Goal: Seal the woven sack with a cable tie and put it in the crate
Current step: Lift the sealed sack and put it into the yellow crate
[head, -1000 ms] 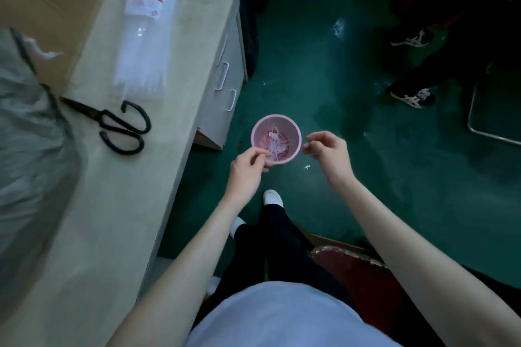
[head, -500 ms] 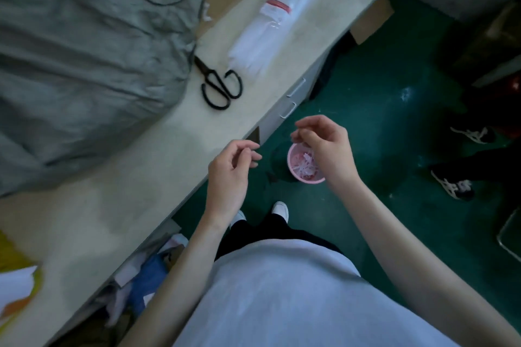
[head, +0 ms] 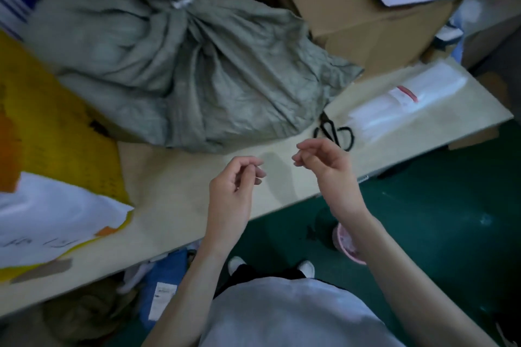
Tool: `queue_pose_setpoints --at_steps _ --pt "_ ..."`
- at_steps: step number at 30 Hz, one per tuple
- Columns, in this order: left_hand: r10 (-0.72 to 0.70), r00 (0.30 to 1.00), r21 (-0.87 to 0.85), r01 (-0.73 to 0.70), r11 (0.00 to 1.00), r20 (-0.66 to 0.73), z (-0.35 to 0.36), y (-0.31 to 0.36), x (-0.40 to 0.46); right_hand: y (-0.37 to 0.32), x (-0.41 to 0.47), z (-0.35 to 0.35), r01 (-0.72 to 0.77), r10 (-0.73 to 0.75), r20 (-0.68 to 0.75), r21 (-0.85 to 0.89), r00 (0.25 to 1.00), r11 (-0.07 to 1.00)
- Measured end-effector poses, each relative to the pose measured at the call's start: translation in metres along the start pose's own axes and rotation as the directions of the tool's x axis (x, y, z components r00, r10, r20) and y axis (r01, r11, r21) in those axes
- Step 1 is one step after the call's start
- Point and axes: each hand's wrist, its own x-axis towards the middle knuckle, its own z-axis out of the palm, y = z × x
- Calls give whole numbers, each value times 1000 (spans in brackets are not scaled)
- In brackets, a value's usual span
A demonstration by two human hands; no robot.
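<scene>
My left hand (head: pixel 235 177) and right hand (head: pixel 324 159) hover empty, fingers loosely curled. Beyond them, the woven sack (head: pixel 180 65) looks soft and bulky; I'd grip its tied neck.

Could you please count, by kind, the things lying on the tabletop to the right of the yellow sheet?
Woven sack, neck tied: 1
Black scissors: 1
Clear packet of cable ties: 1
Cardboard box: 1
Total: 4
</scene>
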Motion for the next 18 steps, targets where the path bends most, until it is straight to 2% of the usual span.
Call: queue_pose_setpoints --at_steps 10,18 --pt "174 973 71 -165 984 -151 -99 17 39 -38 36 96 246 -238 112 -62 965 967" --pt "324 920 169 -292 942 -221 -139 47 82 -76 75 136 444 -417 173 -165 892 881"
